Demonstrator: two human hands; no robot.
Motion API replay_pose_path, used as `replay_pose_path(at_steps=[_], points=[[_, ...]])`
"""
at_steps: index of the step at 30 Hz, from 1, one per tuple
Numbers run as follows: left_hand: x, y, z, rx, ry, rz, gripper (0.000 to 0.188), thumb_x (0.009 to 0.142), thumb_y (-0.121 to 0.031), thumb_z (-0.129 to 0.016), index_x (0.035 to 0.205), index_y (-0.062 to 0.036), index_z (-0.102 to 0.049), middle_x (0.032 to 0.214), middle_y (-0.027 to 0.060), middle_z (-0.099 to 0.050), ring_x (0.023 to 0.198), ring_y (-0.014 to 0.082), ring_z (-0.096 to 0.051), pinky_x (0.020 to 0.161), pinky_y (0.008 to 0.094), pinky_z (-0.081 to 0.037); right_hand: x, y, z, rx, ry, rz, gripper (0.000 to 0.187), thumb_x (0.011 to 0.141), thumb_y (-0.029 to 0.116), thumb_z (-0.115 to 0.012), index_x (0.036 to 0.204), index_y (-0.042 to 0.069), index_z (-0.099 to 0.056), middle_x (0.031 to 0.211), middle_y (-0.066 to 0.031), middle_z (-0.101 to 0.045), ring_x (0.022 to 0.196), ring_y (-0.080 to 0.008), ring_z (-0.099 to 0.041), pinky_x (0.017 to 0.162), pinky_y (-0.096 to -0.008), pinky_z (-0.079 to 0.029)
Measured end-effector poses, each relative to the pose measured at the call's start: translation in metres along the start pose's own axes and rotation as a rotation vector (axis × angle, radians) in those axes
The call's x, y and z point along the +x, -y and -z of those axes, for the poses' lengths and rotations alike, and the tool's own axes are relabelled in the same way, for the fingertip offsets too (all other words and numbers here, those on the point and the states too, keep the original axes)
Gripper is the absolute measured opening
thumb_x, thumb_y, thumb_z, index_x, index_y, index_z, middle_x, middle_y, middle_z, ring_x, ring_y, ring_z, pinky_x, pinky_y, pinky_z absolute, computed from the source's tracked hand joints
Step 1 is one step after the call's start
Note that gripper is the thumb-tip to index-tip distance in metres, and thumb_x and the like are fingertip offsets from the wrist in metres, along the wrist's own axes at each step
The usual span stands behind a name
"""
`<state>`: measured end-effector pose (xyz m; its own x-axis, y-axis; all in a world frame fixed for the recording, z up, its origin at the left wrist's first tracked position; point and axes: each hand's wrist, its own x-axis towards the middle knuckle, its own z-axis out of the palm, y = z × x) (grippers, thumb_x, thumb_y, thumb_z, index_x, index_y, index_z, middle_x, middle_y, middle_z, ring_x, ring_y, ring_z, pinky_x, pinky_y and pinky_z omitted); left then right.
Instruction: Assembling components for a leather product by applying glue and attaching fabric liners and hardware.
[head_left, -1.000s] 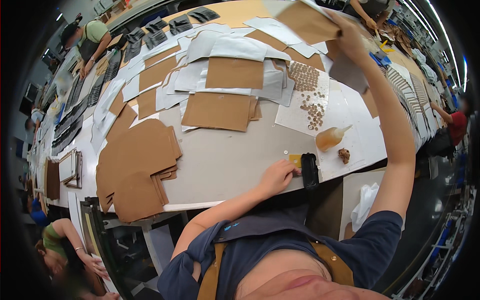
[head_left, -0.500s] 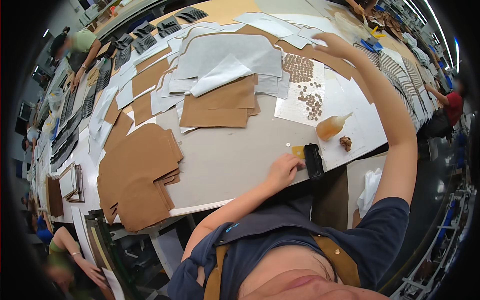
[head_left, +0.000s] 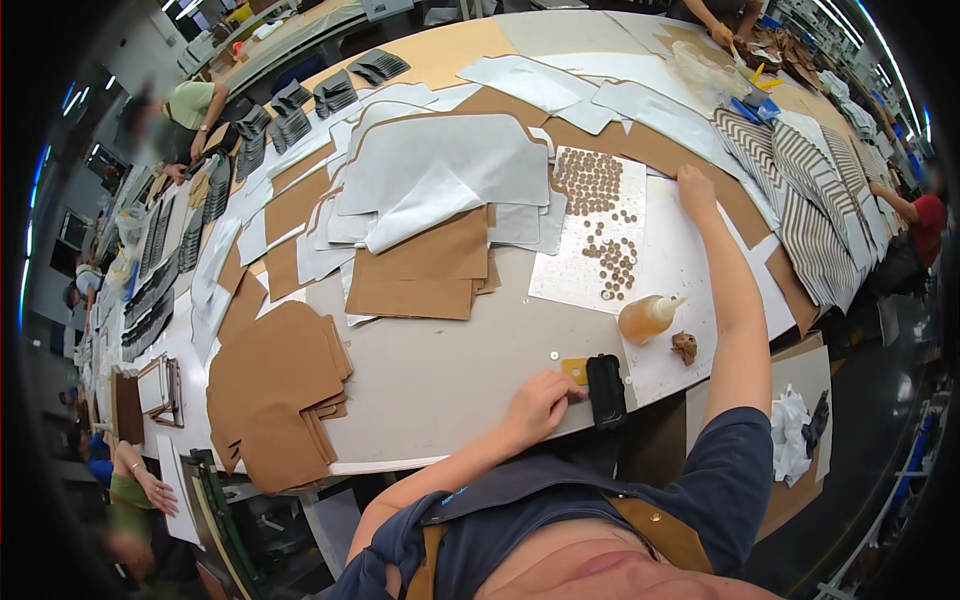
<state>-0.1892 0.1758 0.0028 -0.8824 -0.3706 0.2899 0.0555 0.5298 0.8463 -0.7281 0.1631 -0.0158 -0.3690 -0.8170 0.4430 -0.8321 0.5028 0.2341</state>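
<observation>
My left hand (head_left: 542, 408) rests near the table's front edge with its fingers curled. Its index finger reaches toward a small yellow tab (head_left: 574, 371) beside a black open tray (head_left: 606, 391); anything under the curled fingers is hidden. Farther out, my right hand (head_left: 697, 192) is closed at the near edge of a brown panel (head_left: 655, 150). Whether it grips that panel is hard to make out. Between my hands lies a white board (head_left: 545, 268) with many small round discs (head_left: 590, 183). A squeeze bottle of amber liquid (head_left: 645, 320) and a crumpled brown lump (head_left: 684, 347) stand nearby.
Brown panels (head_left: 270, 390) are stacked at the left. White-and-brown pieces (head_left: 445, 160) pile up in the middle, with striped pieces (head_left: 780, 180) at right. Co-workers (head_left: 195, 105) work around the table. A stool-like surface (head_left: 815, 450) holds white cloth beside me.
My right hand has drawn back toward me from the white pieces, and its spread fingers have closed. My left hand stays by the yellow tab. The whole view has shifted.
</observation>
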Motion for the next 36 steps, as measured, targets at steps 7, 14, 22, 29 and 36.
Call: replay_pose_path(at_steps=[7, 14, 22, 29, 36], points=[[0.0, 0.002, -0.009, -0.008, -0.03, 0.005, 0.027, 0.08, 0.01, -0.056, 0.098, -0.0046, -0.07, 0.094, 0.0116, -0.07, 0.091, 0.0313, -0.065, 0.082, 0.0403, -0.053, 0.039, -0.022, 0.036, 0.14, -0.211, -0.244, 0.012, 0.091, 0.012, -0.056, 0.094, 0.003, -0.063, 0.088, -0.0187, -0.07, 0.082, -0.0367, -0.07, 0.071, -0.0471, -0.057], [-0.004, 0.011, -0.009, 0.008, -0.055, -0.033, 0.022, 0.081, 0.009, -0.056, 0.095, -0.0034, -0.069, 0.096, 0.0116, -0.07, 0.093, 0.0322, -0.065, 0.084, 0.041, -0.052, 0.119, 0.021, 0.179, 0.405, -0.678, -0.111, 0.023, 0.09, 0.017, -0.056, 0.104, 0.001, -0.063, 0.092, -0.0269, -0.068, 0.086, -0.0467, -0.066, 0.076, -0.0528, -0.053], [-0.011, 0.015, -0.005, -0.009, -0.119, -0.021, 0.019, 0.084, 0.005, -0.055, 0.095, -0.0038, -0.069, 0.091, 0.0131, -0.068, 0.09, 0.0322, -0.064, 0.083, 0.0424, -0.052, 0.179, 0.21, 0.314, 0.643, -0.745, 0.326, 0.015, 0.084, 0.006, -0.056, 0.094, -0.004, -0.061, 0.09, -0.0291, -0.064, 0.093, -0.047, -0.063, 0.083, -0.0516, -0.05], [-0.009, 0.014, -0.009, -0.098, -0.122, -0.046, 0.021, 0.085, 0.005, -0.054, 0.095, -0.0031, -0.071, 0.091, 0.0131, -0.069, 0.087, 0.0296, -0.066, 0.082, 0.0389, -0.053, 0.241, 0.264, 0.356, 0.562, -0.797, 0.328, 0.017, 0.093, 0.014, -0.06, 0.093, -0.001, -0.067, 0.091, -0.025, -0.068, 0.092, -0.0442, -0.066, 0.082, -0.0507, -0.052], [-0.015, 0.022, -0.009, -0.198, -0.149, -0.028, 0.022, 0.084, 0.006, -0.054, 0.096, -0.003, -0.07, 0.089, 0.0131, -0.069, 0.085, 0.0292, -0.067, 0.082, 0.0385, -0.053, 0.202, 0.33, 0.401, 0.698, -1.048, 0.408, 0.018, 0.096, 0.008, -0.059, 0.107, 0.007, -0.073, 0.102, -0.0166, -0.073, 0.096, -0.0375, -0.07, 0.081, -0.0428, -0.055]])
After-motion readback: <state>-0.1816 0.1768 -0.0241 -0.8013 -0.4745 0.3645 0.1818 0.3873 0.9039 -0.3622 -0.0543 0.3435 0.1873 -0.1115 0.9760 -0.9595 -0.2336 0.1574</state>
